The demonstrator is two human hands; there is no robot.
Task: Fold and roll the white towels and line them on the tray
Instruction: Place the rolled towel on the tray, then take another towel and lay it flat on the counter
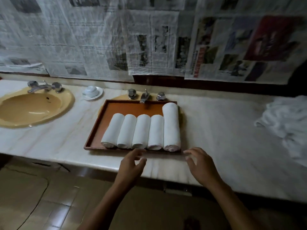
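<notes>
Marble counter (216, 130) runs below a wall covered in newspaper (149, 47), and our tray (93, 140) sits across the second basin, just beyond both hands. Our left hand (131, 165) and right hand (201, 163) hover over the counter's near edge, fingers spread and loosely bent, holding nothing. The left fingertips are close to the tray's near rim, but we cannot tell whether they touch it.

Five rolled towels (141, 130) lie side by side straight ahead of our hands, their near ends roughly level along that rim. The long roll (171, 127) ahead of our right hand reaches well past the others towards the tap (144, 97).

We judge the step to be tidying the row before fetching another towel. To do it well, we should nudge the near ends with flat fingers until they line up, and keep the rolls touching so none unwinds. Bare tray shows to the left of our left hand, so the next roll could go there. The heap of unrolled towels (285, 120) lies well off to the right of our right hand.
</notes>
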